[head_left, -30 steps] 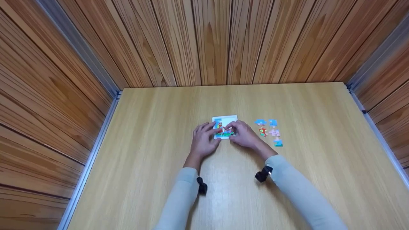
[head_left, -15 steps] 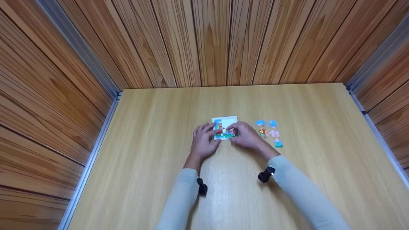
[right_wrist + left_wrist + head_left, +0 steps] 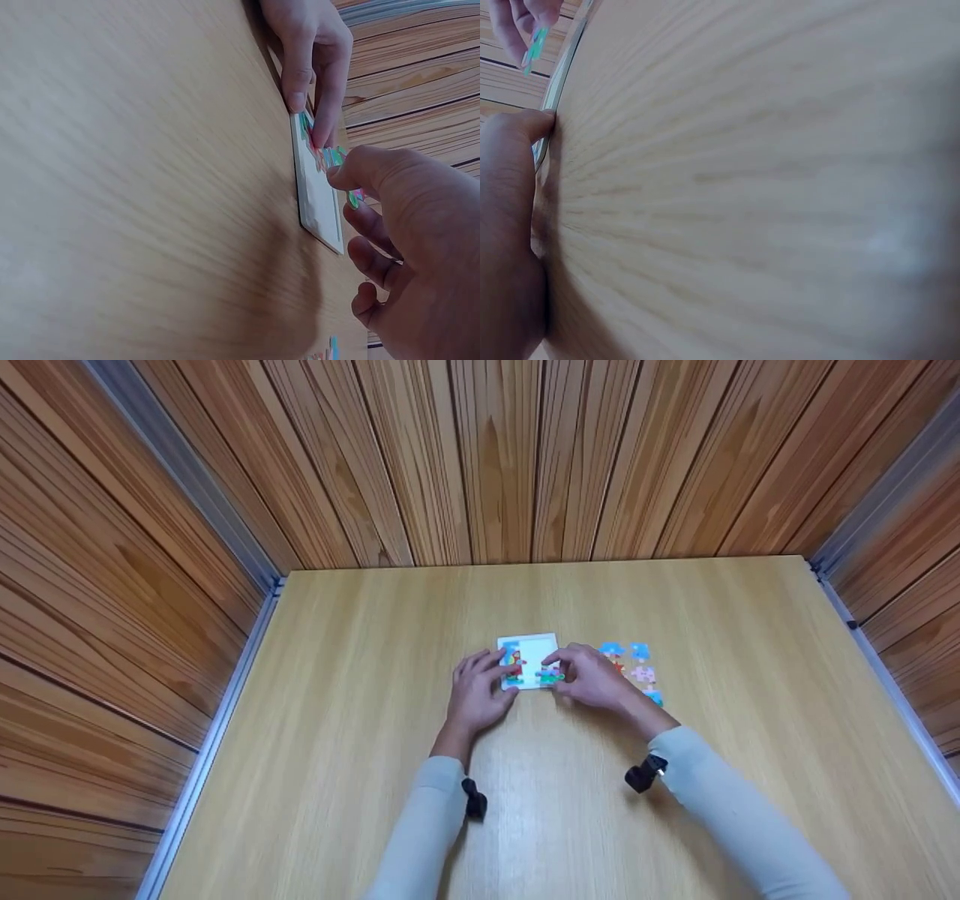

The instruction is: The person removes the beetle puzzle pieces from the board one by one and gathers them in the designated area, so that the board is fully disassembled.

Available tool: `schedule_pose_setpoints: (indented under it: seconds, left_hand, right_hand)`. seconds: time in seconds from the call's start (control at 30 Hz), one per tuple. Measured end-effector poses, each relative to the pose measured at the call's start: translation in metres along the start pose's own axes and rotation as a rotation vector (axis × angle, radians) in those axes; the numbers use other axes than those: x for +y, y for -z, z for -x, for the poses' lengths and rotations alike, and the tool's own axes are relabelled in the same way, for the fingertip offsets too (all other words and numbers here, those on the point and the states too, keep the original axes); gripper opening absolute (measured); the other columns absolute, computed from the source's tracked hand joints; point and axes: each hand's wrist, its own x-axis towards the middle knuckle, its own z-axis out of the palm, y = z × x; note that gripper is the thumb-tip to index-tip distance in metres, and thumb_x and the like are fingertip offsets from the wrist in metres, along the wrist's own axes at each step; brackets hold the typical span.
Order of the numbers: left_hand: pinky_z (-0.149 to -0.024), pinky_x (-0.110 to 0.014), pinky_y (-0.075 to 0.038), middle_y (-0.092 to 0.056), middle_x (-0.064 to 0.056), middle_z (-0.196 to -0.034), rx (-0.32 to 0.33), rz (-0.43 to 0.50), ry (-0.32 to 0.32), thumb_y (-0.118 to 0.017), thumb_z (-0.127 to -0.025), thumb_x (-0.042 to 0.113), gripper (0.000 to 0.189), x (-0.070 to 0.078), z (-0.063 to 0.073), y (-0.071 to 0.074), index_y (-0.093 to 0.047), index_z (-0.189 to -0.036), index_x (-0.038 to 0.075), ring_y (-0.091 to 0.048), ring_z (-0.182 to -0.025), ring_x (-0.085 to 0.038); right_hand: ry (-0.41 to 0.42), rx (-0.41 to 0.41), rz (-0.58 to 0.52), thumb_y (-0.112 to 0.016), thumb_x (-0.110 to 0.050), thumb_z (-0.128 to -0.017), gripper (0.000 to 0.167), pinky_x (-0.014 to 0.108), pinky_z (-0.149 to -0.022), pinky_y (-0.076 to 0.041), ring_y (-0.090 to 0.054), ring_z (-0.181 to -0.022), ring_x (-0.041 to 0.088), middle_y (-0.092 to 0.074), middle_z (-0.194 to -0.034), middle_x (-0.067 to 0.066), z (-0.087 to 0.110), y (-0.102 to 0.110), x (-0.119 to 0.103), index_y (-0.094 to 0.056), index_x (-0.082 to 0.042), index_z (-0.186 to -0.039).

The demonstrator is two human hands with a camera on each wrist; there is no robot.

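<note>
In the head view a white jigsaw tray [image 3: 534,649] lies flat, with fitted colourful pieces [image 3: 512,654] along its left side. My left hand [image 3: 478,690] rests at the tray's left side, its index finger reaching over those pieces and its thumb at the near edge. My right hand [image 3: 592,676] pinches a green and pink jigsaw piece [image 3: 551,675] between thumb and index finger, over the tray's right edge. In the left wrist view the held piece [image 3: 535,49] hangs tilted from the fingertips, apart from the tray. Fingers partly cover it in the right wrist view.
Several loose jigsaw pieces [image 3: 643,673] lie on the wooden table [image 3: 360,675] to the right of the tray, partly hidden by my right hand. Wood-panelled walls [image 3: 495,465] stand behind the table and on both sides.
My right hand has moved right and lifted the green and pink jigsaw piece out of the tray, baring white surface there. The left hand has stayed in place.
</note>
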Motion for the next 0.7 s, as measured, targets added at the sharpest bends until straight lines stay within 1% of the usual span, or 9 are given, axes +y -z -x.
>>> schedule_pose_setpoints:
  seconds: [0.2,0.43,0.5,0.7]
  left_hand:
    - [-0.142,-0.07,-0.017,-0.053,-0.005,-0.177,-0.011,0.015,0.015,-0.072,-0.106,0.035,0.044,0.0,0.001,0.001,-0.076,-0.147,0.021,-0.039,-0.169,-0.04]
    - [-0.138,-0.072,-0.022,-0.055,-0.008,-0.175,0.005,0.011,-0.005,-0.072,-0.104,0.034,0.044,0.0,0.0,0.001,-0.077,-0.145,0.019,-0.041,-0.167,-0.042]
    - [-0.138,-0.072,-0.022,-0.055,-0.008,-0.175,0.003,0.01,-0.003,-0.072,-0.104,0.034,0.044,-0.001,-0.001,0.001,-0.077,-0.145,0.019,-0.041,-0.167,-0.042]
    - [-0.14,-0.07,-0.021,-0.054,-0.006,-0.176,-0.01,-0.001,0.013,-0.072,-0.105,0.035,0.044,0.0,0.0,0.001,-0.077,-0.146,0.021,-0.04,-0.168,-0.04]
  right_hand:
    - [0.007,0.01,0.016,-0.082,-0.009,-0.097,0.039,0.03,-0.085,-0.046,-0.062,-0.098,0.025,-0.069,-0.108,0.012,0.006,0.008,0.003,-0.078,-0.006,-0.136]
    - [0.014,0.026,0.015,-0.084,-0.007,-0.095,0.04,0.029,-0.079,-0.047,-0.065,-0.093,0.027,-0.074,-0.107,0.015,0.012,0.019,0.011,-0.078,-0.004,-0.135]
    - [0.016,0.036,0.014,-0.084,-0.007,-0.095,0.04,0.028,-0.079,-0.046,-0.065,-0.093,0.027,-0.075,-0.107,0.015,0.014,0.022,0.014,-0.078,-0.004,-0.134]
    - [-0.03,0.025,-0.011,-0.084,-0.011,-0.097,0.041,0.026,-0.077,-0.047,-0.062,-0.096,0.024,-0.075,-0.109,0.014,0.021,0.032,0.024,-0.076,-0.005,-0.137]
